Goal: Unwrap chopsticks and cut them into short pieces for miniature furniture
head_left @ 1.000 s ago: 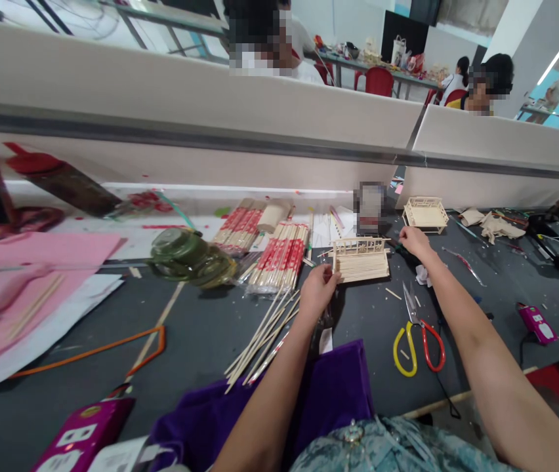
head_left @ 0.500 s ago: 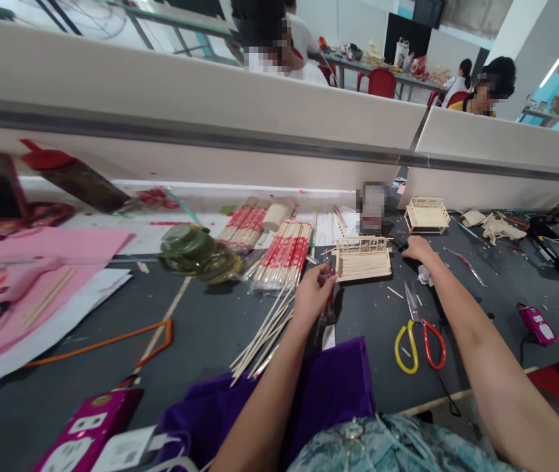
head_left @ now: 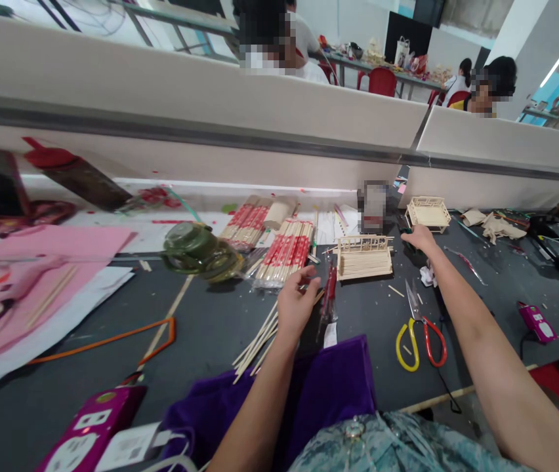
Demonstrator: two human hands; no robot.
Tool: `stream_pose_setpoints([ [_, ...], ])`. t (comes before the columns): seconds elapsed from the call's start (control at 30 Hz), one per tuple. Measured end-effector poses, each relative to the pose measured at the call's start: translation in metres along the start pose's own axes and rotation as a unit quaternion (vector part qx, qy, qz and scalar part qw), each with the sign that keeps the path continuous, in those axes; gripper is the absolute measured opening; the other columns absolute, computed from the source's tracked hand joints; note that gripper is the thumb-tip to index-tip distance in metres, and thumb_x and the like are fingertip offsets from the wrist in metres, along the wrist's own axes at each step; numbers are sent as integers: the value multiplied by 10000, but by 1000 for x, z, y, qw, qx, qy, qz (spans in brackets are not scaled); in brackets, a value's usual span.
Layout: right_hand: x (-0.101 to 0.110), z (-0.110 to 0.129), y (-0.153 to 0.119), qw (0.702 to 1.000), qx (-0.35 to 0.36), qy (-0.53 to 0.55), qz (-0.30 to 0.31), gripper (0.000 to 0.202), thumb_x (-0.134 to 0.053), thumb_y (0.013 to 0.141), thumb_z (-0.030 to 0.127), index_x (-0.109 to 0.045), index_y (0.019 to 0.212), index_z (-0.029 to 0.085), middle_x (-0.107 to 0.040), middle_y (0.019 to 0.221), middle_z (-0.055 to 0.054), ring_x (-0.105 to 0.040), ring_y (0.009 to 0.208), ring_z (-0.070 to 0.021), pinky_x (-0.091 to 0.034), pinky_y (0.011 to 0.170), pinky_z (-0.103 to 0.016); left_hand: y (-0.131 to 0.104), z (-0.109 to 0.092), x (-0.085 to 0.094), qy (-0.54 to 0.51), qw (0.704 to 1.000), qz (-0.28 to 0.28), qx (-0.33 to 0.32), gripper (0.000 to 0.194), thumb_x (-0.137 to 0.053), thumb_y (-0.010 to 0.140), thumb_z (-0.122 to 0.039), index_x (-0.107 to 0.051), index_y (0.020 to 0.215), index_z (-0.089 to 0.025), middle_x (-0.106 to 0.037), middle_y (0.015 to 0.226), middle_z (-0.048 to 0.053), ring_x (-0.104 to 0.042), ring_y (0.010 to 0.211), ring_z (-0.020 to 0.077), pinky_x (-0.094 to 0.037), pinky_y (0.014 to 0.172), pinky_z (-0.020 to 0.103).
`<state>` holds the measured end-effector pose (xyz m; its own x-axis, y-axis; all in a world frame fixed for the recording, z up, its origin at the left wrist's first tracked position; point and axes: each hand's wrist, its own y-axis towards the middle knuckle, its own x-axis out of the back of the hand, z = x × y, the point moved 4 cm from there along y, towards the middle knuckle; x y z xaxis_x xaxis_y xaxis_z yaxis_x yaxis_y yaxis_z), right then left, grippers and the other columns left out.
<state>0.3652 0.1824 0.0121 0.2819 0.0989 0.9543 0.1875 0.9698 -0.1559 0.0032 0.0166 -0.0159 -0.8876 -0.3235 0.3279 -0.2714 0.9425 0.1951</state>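
Note:
My left hand [head_left: 298, 298] hovers over loose wooden sticks [head_left: 258, 341], its fingers curled and apart with nothing between them. Just right of it lies a red item in clear wrapping [head_left: 329, 292]. A small wooden stick model [head_left: 364, 259] stands between my hands. Farther right, my right hand [head_left: 418, 240] has its fingers closed around a dark object [head_left: 404, 226], too blurred to name. Behind that hand is a second wooden model [head_left: 428, 213]. Scissors with one yellow and one red handle [head_left: 413, 314] lie open below.
Packs of sticks with red wrappers [head_left: 287, 252] and a green glass jar [head_left: 201, 252] lie left of centre. A purple cloth [head_left: 336, 380] covers the near edge. A pink glue gun [head_left: 23, 278] rests on pink paper [head_left: 97, 246]. Beyond a white partition [head_left: 201, 85], people sit.
My left hand has moved left and slightly down, away from the red wrapped item and the wooden model. My right hand has shifted slightly, with the dark object now tilted more upward.

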Motion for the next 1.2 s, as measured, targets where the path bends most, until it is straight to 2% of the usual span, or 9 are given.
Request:
stream_pose_setpoints([
  [0.17,-12,13,16,1000,-12,26,12,435,-594,841,481,-745,929,83,-735,698,-121,-713,645,-212,-489,590,-235,-1,2,2,-21,1000,-5,12,447,-623,802,-442,-660,1138,-149,-715,1089,111,-638,853,204,-510,768,339],
  [0.23,-18,19,26,999,-15,28,13,430,-588,848,476,-751,912,84,-735,687,-126,-714,631,-212,-494,585,-235,-1,1,6,-15,1000,-5,15,451,-623,800,-446,-661,1139,-149,-719,1070,108,-638,846,205,-514,763,338],
  [0.4,-27,35,50,1000,-10,8,-13,439,-653,813,459,-750,999,73,-764,839,-180,-743,864,-276,-527,699,-259,-2,3,12,9,1000,-8,12,413,-621,798,-434,-670,1104,-162,-729,1054,101,-647,840,208,-525,776,344],
  [0.53,-32,42,59,999,-7,-13,-32,470,-707,793,455,-733,1072,78,-752,1037,-211,-715,1031,-298,-531,804,-277,-1,6,8,-1,1000,1,22,409,-621,791,-432,-668,1095,-163,-724,1067,109,-647,838,207,-527,738,335],
  [0.67,-35,35,59,998,-8,-31,-46,431,-705,820,401,-713,1112,85,-724,1148,-216,-684,1122,-287,-518,888,-285,0,7,2,-14,999,10,27,432,-617,784,-443,-664,1110,-163,-721,1028,101,-638,806,200,-523,690,322],
  [0.87,-36,20,54,998,-15,-43,-47,342,-687,839,310,-708,1104,95,-713,1171,-221,-676,1142,-285,-518,910,-297,2,14,-11,-29,999,27,29,441,-630,767,-436,-660,1111,-162,-706,1038,109,-643,828,210,-525,697,337],
  [1.07,-30,10,54,997,-56,-31,-44,435,-663,847,409,-698,1135,84,-714,1160,-231,-691,1116,-284,-534,861,-291,2,12,-16,-22,998,46,29,450,-629,787,-434,-654,1141,-158,-706,1056,110,-645,837,209,-537,737,355],
  [1.2,-25,-3,51,996,-72,-22,-38,435,-673,831,383,-696,1135,73,-718,1140,-237,-695,1110,-296,-533,859,-300,1,13,-14,-16,999,40,27,442,-625,789,-429,-658,1138,-158,-704,1059,107,-644,828,206,-536,725,346],
])
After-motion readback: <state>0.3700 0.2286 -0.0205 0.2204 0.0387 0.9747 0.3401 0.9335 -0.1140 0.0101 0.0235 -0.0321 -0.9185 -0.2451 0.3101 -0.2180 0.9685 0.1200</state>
